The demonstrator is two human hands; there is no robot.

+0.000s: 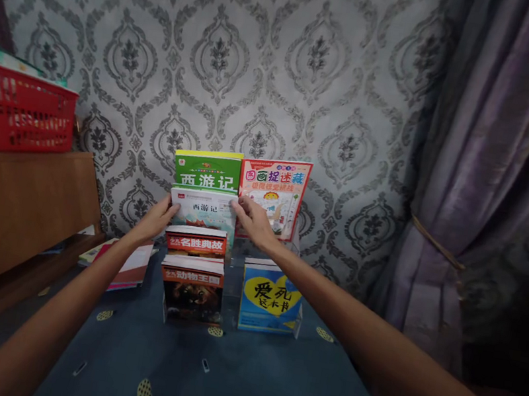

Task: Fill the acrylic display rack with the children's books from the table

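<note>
Between my left hand (158, 218) and my right hand (252, 217) is a pale book (205, 211) with Chinese characters, gripped at its two side edges. It stands upright in a tiered display rack (299, 322), in front of a green book (205, 172). Below it in the same column are a red-topped book (196, 243) and a dark book with an animal on its cover (191, 297). Behind my right hand is a red-bordered picture book (287, 211). Lower in the right column stands a blue and yellow book (271, 299).
A dark blue patterned tablecloth (214, 391) covers the table. Several loose books (133, 267) lie at the left behind my forearm. Farther left, a red plastic basket (17, 112) sits on a wooden cabinet (17, 206). A tied curtain (472, 157) hangs at the right, beside the patterned wall.
</note>
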